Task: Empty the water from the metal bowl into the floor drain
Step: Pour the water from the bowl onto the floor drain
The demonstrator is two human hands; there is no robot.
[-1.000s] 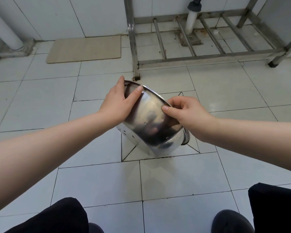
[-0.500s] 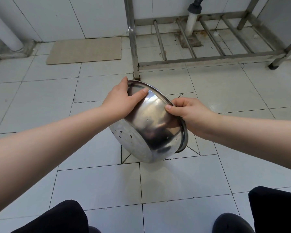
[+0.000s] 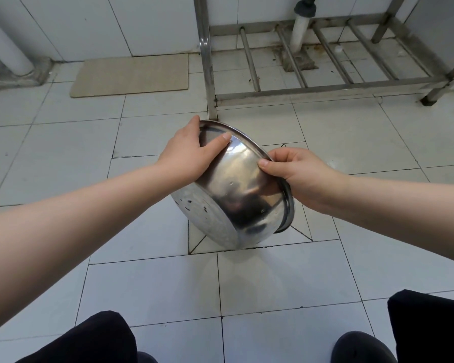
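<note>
Though tipped steeply, metal bowl (image 3: pixel 236 195), contents hidden.

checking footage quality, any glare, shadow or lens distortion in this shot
Head view: bright glare streaks on the metal bowl, held by the left hand and right hand; soft shadow on the tiles beneath it; wide-angle bending curves the rack leg; focus sharp throughout.

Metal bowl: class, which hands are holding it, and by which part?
Both hold the metal bowl at its rim: left hand at the far edge, right hand at the right edge.
</note>
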